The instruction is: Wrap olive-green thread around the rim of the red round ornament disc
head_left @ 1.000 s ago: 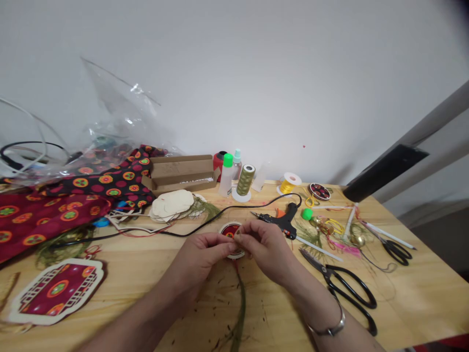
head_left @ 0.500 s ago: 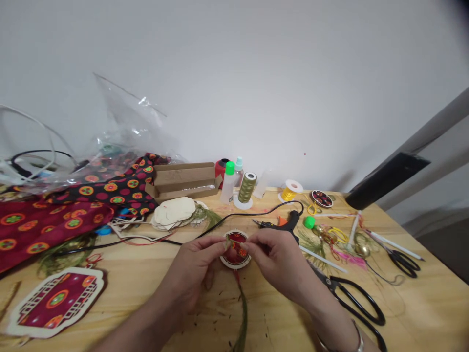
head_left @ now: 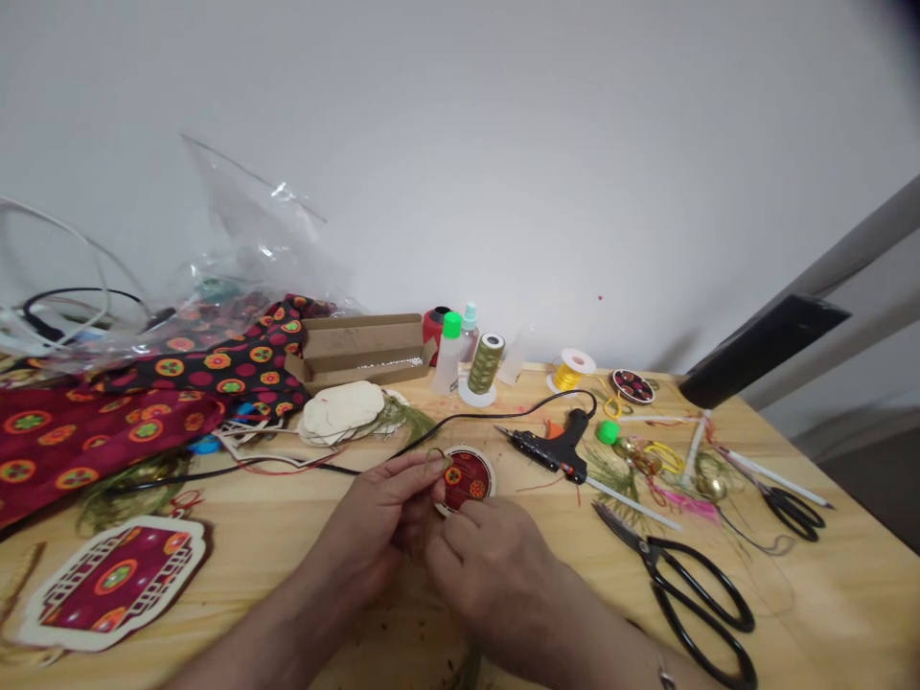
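Where the L hand (head_left: 388,498) pinches a thin olive cord (head_left: 437,452) btwn thumb & index, cord sits at approx. 10 o'clock of 1 rd. ornament (head_left: 471,474), red patterned face, pale rim. R hand (head_left: 489,561): at 6 o'clock, fingers curled in, overlapping ornament's lower edge in view; tips hidden, can't tell what's gripped. Ornament: center of table (head_left: 287,537), partly behind both hands. Also, clocked from ornament: 1 blk glue gun (head_left: 550,450), 2 o'clock, near; 1 pr. blk-hdld. shears (head_left: 647,548), 4 o'clock; 1 olive thread spool (head_left: 485,369), 12 o'clock; pale cutouts (head_left: 341,410), stacked, 10 o'clock.
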Motion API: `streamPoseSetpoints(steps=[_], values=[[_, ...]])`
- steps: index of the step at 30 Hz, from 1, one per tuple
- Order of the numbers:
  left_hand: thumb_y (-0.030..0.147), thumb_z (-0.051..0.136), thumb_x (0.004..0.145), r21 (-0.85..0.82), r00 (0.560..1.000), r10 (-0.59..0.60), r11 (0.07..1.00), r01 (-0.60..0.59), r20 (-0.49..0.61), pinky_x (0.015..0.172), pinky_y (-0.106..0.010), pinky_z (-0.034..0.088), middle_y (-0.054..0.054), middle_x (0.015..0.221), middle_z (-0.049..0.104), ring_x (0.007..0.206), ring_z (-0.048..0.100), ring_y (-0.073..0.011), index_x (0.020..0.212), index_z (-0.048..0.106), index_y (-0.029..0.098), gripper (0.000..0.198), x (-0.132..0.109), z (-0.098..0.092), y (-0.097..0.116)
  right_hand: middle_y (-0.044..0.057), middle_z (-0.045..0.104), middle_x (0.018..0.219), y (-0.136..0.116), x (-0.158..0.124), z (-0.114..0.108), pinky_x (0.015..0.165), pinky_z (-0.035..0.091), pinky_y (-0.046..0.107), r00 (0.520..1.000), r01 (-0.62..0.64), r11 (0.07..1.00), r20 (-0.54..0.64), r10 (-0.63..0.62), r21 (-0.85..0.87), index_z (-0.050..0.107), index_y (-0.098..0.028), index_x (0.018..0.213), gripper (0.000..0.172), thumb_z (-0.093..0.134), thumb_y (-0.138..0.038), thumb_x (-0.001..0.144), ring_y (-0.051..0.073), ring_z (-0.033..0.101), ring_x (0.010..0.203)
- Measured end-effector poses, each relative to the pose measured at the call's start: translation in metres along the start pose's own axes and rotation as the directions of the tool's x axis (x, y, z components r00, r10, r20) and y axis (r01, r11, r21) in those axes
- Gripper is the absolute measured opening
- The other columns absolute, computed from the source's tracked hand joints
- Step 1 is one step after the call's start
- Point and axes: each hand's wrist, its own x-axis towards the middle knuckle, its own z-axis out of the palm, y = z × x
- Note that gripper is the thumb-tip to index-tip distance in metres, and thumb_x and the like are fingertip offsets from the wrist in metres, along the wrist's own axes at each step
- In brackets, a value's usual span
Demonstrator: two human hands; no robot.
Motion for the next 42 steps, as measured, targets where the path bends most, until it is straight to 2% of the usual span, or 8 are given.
streamPoseSetpoints(steps=[4,6,8,10,15,22,36,42], values=[[0.015,0.069,0.064,-0.029,1.000,0.000,1.000,0.001,0.009,0.035,-0.013,0.025,0.008,0.042,0.044,0.036,0.037,-0.0021,0.062,0.060,0.013,0.009,0.000,0.003,-0.001,0.002,0.057,0.065,0.004,0.002,-0.008,0.064,0.041,0.028,0.979,0.141,0.911,-0.194,-0.069,0.388,0.054,-0.016,0.059,0.024,0.053,-0.030,0.078,0.014,0.051,0.065],[0.015,0.070,0.063,0.016,1.000,0.005,1.000,-0.005,0.009,0.037,-0.012,0.025,0.006,0.045,0.049,0.038,0.039,-0.0023,0.068,0.064,0.012,0.008,-0.001,0.004,-0.001,0.004,0.060,0.078,0.011,0.003,-0.010,0.075,0.042,0.029,0.931,-0.002,0.834,-0.303,0.202,0.552,0.058,-0.016,0.064,0.018,0.050,-0.020,0.079,0.014,0.054,0.077],[0.018,0.070,0.064,0.077,1.000,0.008,0.997,-0.009,0.011,0.036,-0.012,0.021,0.005,0.046,0.049,0.038,0.036,-0.0017,0.069,0.065,0.011,0.009,-0.002,0.004,-0.001,0.006,0.059,0.087,0.020,0.006,-0.008,0.079,0.043,0.030,0.776,-0.220,0.686,-0.302,0.554,0.693,0.060,-0.017,0.073,0.011,0.051,-0.015,0.079,0.015,0.054,0.086],[0.023,0.069,0.066,0.141,1.000,0.006,0.990,-0.004,-0.013,0.034,-0.014,0.014,0.007,0.042,0.043,0.035,0.027,-0.0010,0.068,0.066,0.011,0.013,-0.002,0.004,-0.002,0.006,0.058,0.093,0.029,0.009,-0.003,0.079,0.045,0.031,0.682,-0.272,0.426,-0.140,0.717,0.863,0.059,-0.018,0.079,0.005,0.057,-0.017,0.074,0.016,0.055,0.089],[0.026,0.069,0.064,0.303,0.999,0.031,0.953,-0.022,-0.023,0.034,-0.016,0.012,0.008,0.041,0.041,0.035,0.020,-0.0014,0.070,0.068,0.012,0.015,-0.003,0.005,-0.005,0.003,0.061,0.078,0.033,0.015,0.005,0.063,0.049,0.028,0.695,-0.294,-0.124,0.301,0.653,0.948,0.057,-0.016,0.081,0.022,0.067,-0.023,0.063,0.014,0.059,0.068],[0.025,0.066,0.066,0.376,1.000,0.023,0.926,-0.019,-0.004,0.034,-0.016,0.013,-0.002,0.056,0.064,0.036,0.032,-0.0018,0.069,0.070,0.013,0.014,-0.008,0.014,-0.003,-0.004,0.052,0.047,0.030,0.016,0.002,0.038,0.037,0.019,0.645,-0.373,-0.158,0.379,0.664,0.914,0.057,-0.015,0.065,0.010,0.061,-0.024,0.067,0.008,0.046,0.040],[0.018,0.070,0.062,0.335,0.999,0.029,0.942,-0.035,0.024,0.045,-0.014,0.034,0.000,0.060,0.069,0.054,0.054,-0.0079,0.065,0.073,0.017,0.005,-0.011,0.018,-0.001,-0.004,0.051,0.052,0.036,0.015,-0.003,0.049,0.036,0.018,0.616,-0.420,0.018,0.270,0.740,0.908,0.055,-0.013,0.054,0.012,0.058,-0.013,0.065,0.007,0.044,0.051],[0.019,0.069,0.063,0.380,1.000,0.023,0.925,-0.023,0.003,0.035,-0.014,0.022,0.004,0.052,0.065,0.034,0.031,-0.0012,0.068,0.073,0.017,0.007,-0.013,0.018,0.000,-0.004,0.049,0.052,0.034,0.014,-0.005,0.049,0.035,0.018,0.614,-0.427,0.039,0.258,0.746,0.904,0.053,-0.013,0.054,0.012,0.058,-0.013,0.066,0.007,0.042,0.051]])
